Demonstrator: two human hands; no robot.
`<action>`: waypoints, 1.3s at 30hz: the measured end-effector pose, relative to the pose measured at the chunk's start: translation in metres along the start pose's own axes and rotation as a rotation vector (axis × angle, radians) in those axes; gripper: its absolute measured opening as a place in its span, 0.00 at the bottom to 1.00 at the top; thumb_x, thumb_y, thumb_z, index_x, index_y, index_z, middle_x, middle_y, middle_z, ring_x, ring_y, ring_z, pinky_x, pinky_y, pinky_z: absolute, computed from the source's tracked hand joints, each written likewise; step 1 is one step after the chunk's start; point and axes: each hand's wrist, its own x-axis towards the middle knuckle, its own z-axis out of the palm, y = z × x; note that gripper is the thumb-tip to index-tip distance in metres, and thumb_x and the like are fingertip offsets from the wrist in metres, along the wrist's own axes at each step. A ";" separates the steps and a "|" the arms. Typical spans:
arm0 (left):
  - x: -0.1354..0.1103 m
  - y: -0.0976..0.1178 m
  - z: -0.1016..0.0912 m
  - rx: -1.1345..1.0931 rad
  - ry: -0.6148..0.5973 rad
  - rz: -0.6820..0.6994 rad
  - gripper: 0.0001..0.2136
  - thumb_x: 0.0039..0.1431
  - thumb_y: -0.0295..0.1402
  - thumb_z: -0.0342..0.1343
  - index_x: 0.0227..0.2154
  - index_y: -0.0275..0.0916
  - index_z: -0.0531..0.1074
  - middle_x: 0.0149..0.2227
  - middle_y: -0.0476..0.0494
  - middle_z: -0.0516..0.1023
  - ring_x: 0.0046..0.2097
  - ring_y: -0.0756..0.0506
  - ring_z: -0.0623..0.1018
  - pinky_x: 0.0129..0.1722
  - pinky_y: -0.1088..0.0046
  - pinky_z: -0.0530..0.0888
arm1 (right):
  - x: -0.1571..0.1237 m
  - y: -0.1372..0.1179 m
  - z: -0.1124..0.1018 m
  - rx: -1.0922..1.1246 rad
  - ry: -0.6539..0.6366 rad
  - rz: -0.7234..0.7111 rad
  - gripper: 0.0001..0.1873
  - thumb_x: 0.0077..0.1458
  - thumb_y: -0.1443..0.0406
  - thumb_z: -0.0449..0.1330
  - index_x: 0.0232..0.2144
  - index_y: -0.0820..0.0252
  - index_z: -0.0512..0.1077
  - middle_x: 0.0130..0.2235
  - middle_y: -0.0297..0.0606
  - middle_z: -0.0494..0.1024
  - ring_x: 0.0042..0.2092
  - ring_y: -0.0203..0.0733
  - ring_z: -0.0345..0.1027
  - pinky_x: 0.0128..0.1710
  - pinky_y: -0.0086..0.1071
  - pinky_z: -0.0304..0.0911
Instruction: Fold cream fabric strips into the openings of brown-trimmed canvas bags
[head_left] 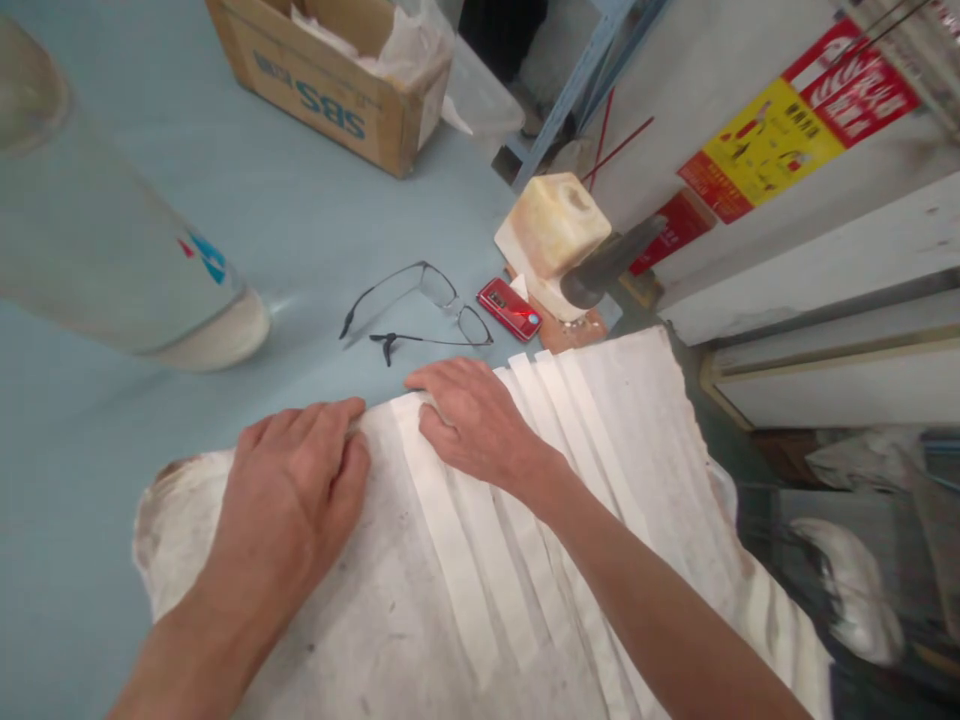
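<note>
A white, stained cloth (pixel 352 600) lies across the near side of the table, with several long white strips (pixel 450 550) side by side on it. My left hand (pixel 289 490) rests palm down on the cloth's left part, fingers stretched toward its far edge and thumb beside them. At the far end of the leftmost strip is my right hand (pixel 476 420). Its bent fingers and thumb close around that end at the cloth edge. More strips continue to the right, partly hidden under my right forearm.
Beyond the cloth lie eyeglasses (pixel 431 300) and a red phone-like object (pixel 510 308). A yellowed plastic container (pixel 559 225) stands near a dark cylinder (pixel 611 265). A large clear bottle (pixel 112 230) is at left, a cardboard box (pixel 330 90) at the back.
</note>
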 end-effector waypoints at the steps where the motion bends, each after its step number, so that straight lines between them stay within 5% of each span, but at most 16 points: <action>1: -0.001 0.001 0.000 -0.004 0.028 0.014 0.21 0.76 0.37 0.40 0.54 0.36 0.77 0.46 0.32 0.88 0.47 0.27 0.85 0.49 0.44 0.76 | 0.001 0.001 0.000 0.004 -0.010 -0.010 0.22 0.64 0.73 0.55 0.55 0.66 0.82 0.54 0.50 0.87 0.55 0.53 0.77 0.61 0.48 0.65; 7: -0.001 -0.001 0.005 -0.040 0.116 0.063 0.21 0.77 0.38 0.42 0.52 0.33 0.78 0.44 0.32 0.87 0.44 0.29 0.85 0.44 0.46 0.77 | 0.007 0.006 -0.004 0.109 -0.006 -0.020 0.20 0.59 0.73 0.58 0.49 0.64 0.84 0.48 0.45 0.89 0.51 0.52 0.78 0.59 0.46 0.66; 16: 0.019 0.006 -0.003 -0.119 -0.131 -0.220 0.28 0.68 0.48 0.39 0.50 0.39 0.82 0.41 0.33 0.87 0.44 0.27 0.85 0.48 0.44 0.79 | 0.017 0.013 -0.010 0.147 -0.048 -0.060 0.12 0.64 0.71 0.62 0.42 0.57 0.85 0.44 0.37 0.90 0.48 0.46 0.79 0.55 0.40 0.64; 23: 0.021 0.006 -0.006 -0.184 -0.138 -0.265 0.22 0.68 0.50 0.41 0.45 0.48 0.79 0.39 0.40 0.87 0.42 0.31 0.84 0.43 0.48 0.77 | 0.022 0.008 -0.023 0.143 -0.136 -0.016 0.13 0.65 0.73 0.61 0.42 0.59 0.86 0.44 0.39 0.90 0.51 0.47 0.79 0.55 0.39 0.66; 31: 0.045 0.008 -0.014 -0.102 -0.313 -0.332 0.17 0.65 0.49 0.42 0.38 0.51 0.75 0.35 0.45 0.85 0.40 0.33 0.85 0.40 0.53 0.75 | 0.026 0.002 -0.032 -0.043 -0.214 -0.054 0.14 0.70 0.72 0.58 0.41 0.59 0.85 0.43 0.40 0.89 0.48 0.46 0.77 0.48 0.38 0.63; 39: 0.047 0.006 -0.008 -0.152 -0.264 -0.292 0.13 0.63 0.45 0.44 0.32 0.49 0.71 0.30 0.44 0.81 0.33 0.36 0.79 0.34 0.58 0.66 | 0.024 -0.003 -0.024 -0.305 -0.128 -0.211 0.14 0.72 0.74 0.57 0.38 0.61 0.81 0.39 0.44 0.86 0.44 0.50 0.72 0.43 0.43 0.60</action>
